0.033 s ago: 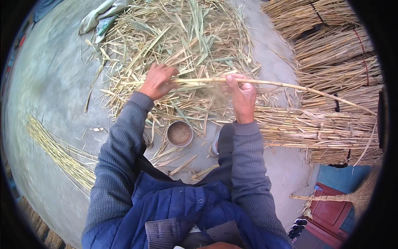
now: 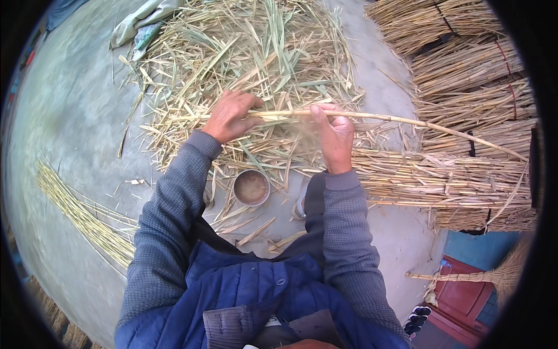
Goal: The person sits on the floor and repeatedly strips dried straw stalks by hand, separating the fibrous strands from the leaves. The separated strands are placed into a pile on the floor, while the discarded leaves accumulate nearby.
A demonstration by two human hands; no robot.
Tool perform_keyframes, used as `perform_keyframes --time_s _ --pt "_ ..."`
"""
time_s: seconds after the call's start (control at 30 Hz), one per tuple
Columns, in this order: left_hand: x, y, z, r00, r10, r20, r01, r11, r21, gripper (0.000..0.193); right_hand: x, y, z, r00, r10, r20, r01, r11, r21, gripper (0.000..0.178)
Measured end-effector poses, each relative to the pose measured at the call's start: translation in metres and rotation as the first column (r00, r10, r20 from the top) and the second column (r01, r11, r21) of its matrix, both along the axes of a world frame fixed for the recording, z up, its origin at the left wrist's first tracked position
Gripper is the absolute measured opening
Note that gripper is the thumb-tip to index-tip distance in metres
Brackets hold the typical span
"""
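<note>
Held one long reed stalk (image 2: 372, 118) level above the heap of stripped husks (image 2: 250, 64): left hand (image 2: 231, 116) clenched around its near end, right hand (image 2: 334, 132) pinching it further along. Judged partly done: cleaned stalks (image 2: 81, 215) laid aside at left, tied bundles (image 2: 465, 75) stacked at right, loose reeds (image 2: 442, 180) remaining. Noted small round metal bowl (image 2: 251, 187) near knees, contents brownish, otherwise indiscernible.

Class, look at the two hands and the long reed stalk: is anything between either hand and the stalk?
Nothing visible. The left hand and the right hand both already hold the reed stalk directly, above the heap of husks.
</note>
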State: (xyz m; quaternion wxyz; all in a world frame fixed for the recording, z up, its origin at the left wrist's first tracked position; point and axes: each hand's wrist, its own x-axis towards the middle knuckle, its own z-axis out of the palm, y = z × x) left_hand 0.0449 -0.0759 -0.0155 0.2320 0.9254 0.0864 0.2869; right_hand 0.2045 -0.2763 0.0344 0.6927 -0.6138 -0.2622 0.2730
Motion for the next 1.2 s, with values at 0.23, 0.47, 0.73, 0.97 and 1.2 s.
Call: perform_keyframes --time_s 0.23,0.47,0.73,0.97,1.2 --pt "0.011 -0.014 0.021 1.000 -0.009 0.013 0.011 0.986 -0.165 0.017 -0.002 0.003 0.004 0.996 -0.080 -0.028 0.078 0.996 -0.053 0.028" --pt "0.004 -0.009 0.021 0.998 -0.052 0.019 0.055 0.956 -0.288 0.020 0.003 -0.001 0.007 0.990 0.124 0.060 -0.124 0.992 -0.001 0.025" --pt "-0.001 -0.004 0.026 1.000 -0.007 -0.004 0.005 0.968 -0.252 0.018 -0.003 0.005 -0.008 0.993 0.000 0.122 0.005 0.999 -0.039 0.025" --pt "0.009 0.005 0.024 0.999 0.042 0.007 -0.040 0.986 -0.161 0.017 -0.020 0.013 -0.012 0.986 -0.153 0.071 0.163 0.974 -0.159 0.029" --pt "0.001 0.038 0.027 0.968 0.241 0.068 -0.234 0.968 -0.094 0.018 -0.022 0.005 -0.040 0.954 -0.029 -0.298 0.012 0.998 -0.059 0.032"
